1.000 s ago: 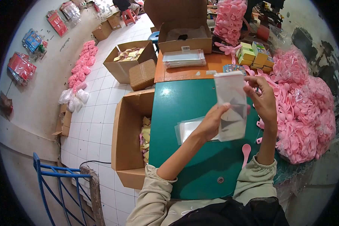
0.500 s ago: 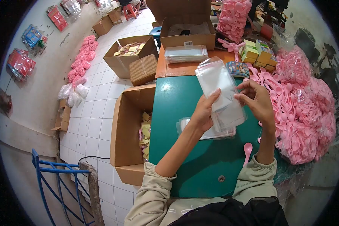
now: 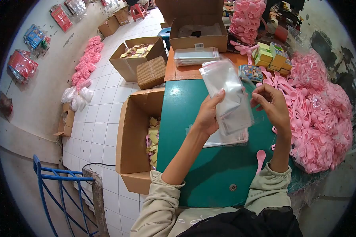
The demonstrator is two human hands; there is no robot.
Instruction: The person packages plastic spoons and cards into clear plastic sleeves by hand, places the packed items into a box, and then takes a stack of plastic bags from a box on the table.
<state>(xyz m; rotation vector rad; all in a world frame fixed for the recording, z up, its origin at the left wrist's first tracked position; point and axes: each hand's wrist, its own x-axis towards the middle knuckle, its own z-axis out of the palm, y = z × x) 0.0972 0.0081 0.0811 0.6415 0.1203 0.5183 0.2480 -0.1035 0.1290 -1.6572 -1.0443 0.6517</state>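
My left hand (image 3: 209,114) is closed around a bundle of clear plastic bags (image 3: 227,93), thumb on top, held above the green table (image 3: 182,98). Just right of the bundle, my right hand (image 3: 269,103) has its fingers bent together in a pinch; whether a thin film is between them I cannot make out. Beneath the bundle, more clear bags (image 3: 225,139) lie on the tabletop. A single pink spoon (image 3: 260,158) rests near my right forearm.
Loose pink spoons (image 3: 300,106) and bagged spoons (image 3: 324,134) crowd the right side. Small printed cards (image 3: 250,72) and yellow-green boxes (image 3: 271,55) sit behind. Another bag stack (image 3: 195,56) lies at the back. An open carton (image 3: 124,138) stands against the table's left edge.
The bundle in my left hand has shifted slightly left and down. My right hand has drawn a little to the right, away from the bags.
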